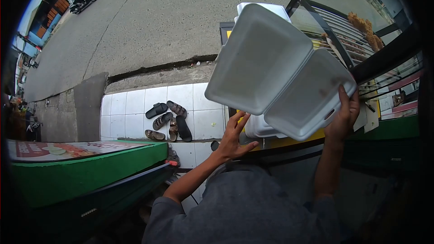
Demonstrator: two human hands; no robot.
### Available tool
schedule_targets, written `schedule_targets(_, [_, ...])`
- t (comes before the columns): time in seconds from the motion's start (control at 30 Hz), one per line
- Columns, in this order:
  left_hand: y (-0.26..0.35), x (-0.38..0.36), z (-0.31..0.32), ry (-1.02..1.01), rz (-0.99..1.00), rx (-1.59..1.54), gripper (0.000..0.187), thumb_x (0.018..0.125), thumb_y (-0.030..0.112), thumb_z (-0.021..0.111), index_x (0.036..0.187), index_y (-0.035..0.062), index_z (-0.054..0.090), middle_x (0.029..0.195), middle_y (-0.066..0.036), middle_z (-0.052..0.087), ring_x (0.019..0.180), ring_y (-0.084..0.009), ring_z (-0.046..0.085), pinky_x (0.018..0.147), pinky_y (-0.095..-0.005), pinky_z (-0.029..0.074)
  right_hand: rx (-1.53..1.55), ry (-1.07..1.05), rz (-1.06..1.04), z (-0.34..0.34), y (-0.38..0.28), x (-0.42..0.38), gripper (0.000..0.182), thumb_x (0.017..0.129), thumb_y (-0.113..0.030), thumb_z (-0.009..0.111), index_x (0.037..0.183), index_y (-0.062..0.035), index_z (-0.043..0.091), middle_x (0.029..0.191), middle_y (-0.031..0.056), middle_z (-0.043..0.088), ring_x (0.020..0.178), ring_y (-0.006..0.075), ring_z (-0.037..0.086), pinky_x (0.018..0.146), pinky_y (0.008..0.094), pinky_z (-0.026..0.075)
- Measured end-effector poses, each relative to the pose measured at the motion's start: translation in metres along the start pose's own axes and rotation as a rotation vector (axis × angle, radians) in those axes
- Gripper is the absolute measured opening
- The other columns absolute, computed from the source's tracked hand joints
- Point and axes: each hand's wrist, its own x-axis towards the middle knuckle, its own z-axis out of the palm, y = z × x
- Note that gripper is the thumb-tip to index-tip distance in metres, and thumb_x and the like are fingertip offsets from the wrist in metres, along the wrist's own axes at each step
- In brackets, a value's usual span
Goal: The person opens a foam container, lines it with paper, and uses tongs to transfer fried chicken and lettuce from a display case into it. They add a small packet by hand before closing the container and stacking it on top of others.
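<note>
A white foam takeaway box is spread open in front of me, its two hollow halves facing up towards the camera and tilted. My right hand grips the right-hand half at its outer corner, thumb on the inside face. A small slot shows in that half's edge. Below the left-hand half is my left hand, its thumb and fingers apart, with the fingertips at or just under the box's lower edge. More white foam boxes lie underneath, partly hidden by the one I hold.
At the right stands a framed display case with a wire rack and brown fried pieces. A green-edged counter is at the left. Several sandals lie on white tiles. Beyond is a road with a motorbike.
</note>
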Motion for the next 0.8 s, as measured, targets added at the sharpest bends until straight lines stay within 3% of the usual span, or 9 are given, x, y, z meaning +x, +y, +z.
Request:
schedule_targets(0.17, [-0.003, -0.049, -0.010, 0.093, 0.104, -0.185, 0.108, 0.068, 0.052, 0.082, 0.139, -0.0102, 0.029, 0.132, -0.027, 0.043, 0.121, -0.0405, 0.047, 0.102, -0.0454, 0.037, 0.086, 0.079, 0.311, -0.006, 0.047, -0.075, 0.028, 0.093, -0.002, 0.054, 0.120, 0.0026, 0.054, 0.107, 0.0110, 0.063, 0.095, 0.0149, 0.061, 0.087, 0.0290, 0.049])
schedule_targets(0.27, [0.015, -0.067, -0.009, 0.102, 0.041, -0.130, 0.114, 0.067, 0.044, 0.086, 0.142, -0.0100, 0.019, 0.127, -0.027, 0.045, 0.119, -0.0384, 0.048, 0.099, -0.0440, 0.039, 0.135, 0.025, 0.375, -0.011, 0.057, -0.110, 0.028, 0.090, 0.003, 0.057, 0.118, 0.0033, 0.054, 0.106, 0.0104, 0.063, 0.096, 0.0136, 0.060, 0.089, 0.0276, 0.047])
schedule_targets(0.3, [0.023, -0.074, -0.005, 0.130, 0.005, -0.147, 0.099, 0.073, 0.025, 0.083, 0.140, -0.0091, 0.019, 0.124, -0.026, 0.047, 0.114, -0.0349, 0.052, 0.095, -0.0427, 0.043, 0.096, -0.020, 0.338, -0.017, 0.062, -0.118, 0.031, 0.088, 0.004, 0.061, 0.118, 0.0034, 0.054, 0.106, 0.0100, 0.063, 0.097, 0.0136, 0.059, 0.089, 0.0268, 0.046])
schedule_targets(0.4, [0.041, -0.081, -0.007, 0.082, -0.050, -0.198, 0.080, 0.078, 0.005, 0.075, 0.137, -0.0086, 0.022, 0.118, -0.023, 0.050, 0.103, -0.0318, 0.058, 0.088, -0.0395, 0.047, -0.093, -0.181, 0.254, -0.038, 0.060, -0.126, 0.030, 0.088, 0.003, 0.063, 0.117, 0.0039, 0.054, 0.109, 0.0105, 0.062, 0.102, 0.0152, 0.059, 0.090, 0.0262, 0.046])
schedule_targets(0.43, [0.055, -0.074, -0.009, 0.117, -0.063, -0.239, 0.057, 0.083, -0.007, 0.062, 0.132, -0.0057, 0.033, 0.113, -0.022, 0.056, 0.096, -0.0301, 0.062, 0.083, -0.0359, 0.049, -0.122, -0.222, 0.218, -0.047, 0.056, -0.126, 0.048, 0.086, -0.001, 0.068, 0.129, 0.0035, 0.047, 0.119, 0.0138, 0.058, 0.113, 0.0206, 0.056, 0.096, 0.0306, 0.044])
schedule_targets(0.53, [0.084, -0.056, -0.021, -0.008, 0.003, -0.213, 0.041, 0.085, -0.008, 0.057, 0.125, -0.0026, 0.045, 0.109, -0.024, 0.061, 0.090, -0.0331, 0.064, 0.080, -0.0375, 0.050, -0.141, -0.286, -0.005, -0.067, 0.031, -0.121, 0.077, 0.082, -0.007, 0.075, 0.144, 0.0023, 0.029, 0.132, 0.0180, 0.049, 0.125, 0.0264, 0.048, 0.104, 0.0381, 0.039])
schedule_targets(0.57, [0.100, -0.048, -0.020, -0.011, -0.017, -0.184, 0.046, 0.081, -0.013, 0.052, 0.125, -0.0006, 0.052, 0.110, -0.023, 0.062, 0.091, -0.0350, 0.063, 0.082, -0.0380, 0.049, -0.125, -0.278, 0.012, -0.089, 0.033, -0.124, 0.101, 0.078, -0.015, 0.080, 0.151, 0.0004, 0.011, 0.140, 0.0205, 0.040, 0.131, 0.0299, 0.041, 0.108, 0.0438, 0.034])
schedule_targets(0.67, [0.132, -0.033, -0.010, -0.200, -0.023, 0.024, 0.064, 0.073, -0.014, 0.054, 0.135, 0.0010, 0.049, 0.109, -0.020, 0.063, 0.091, -0.0354, 0.061, 0.083, -0.0383, 0.049, -0.033, -0.284, -0.195, -0.139, 0.012, -0.126, 0.108, 0.077, -0.021, 0.083, 0.151, 0.0000, 0.007, 0.144, 0.0213, 0.035, 0.134, 0.0301, 0.037, 0.108, 0.0448, 0.033])
schedule_targets(0.8, [0.148, -0.046, 0.040, -0.348, -0.047, 0.098, 0.075, 0.071, -0.011, 0.058, 0.142, 0.0116, 0.048, 0.107, -0.015, 0.064, 0.094, -0.0306, 0.061, 0.084, -0.0393, 0.050, -0.463, -0.176, -0.052, -0.228, -0.009, -0.143, 0.060, 0.086, -0.018, 0.074, 0.136, 0.0020, 0.047, 0.119, 0.0150, 0.060, 0.108, 0.0211, 0.059, 0.095, 0.0347, 0.046])
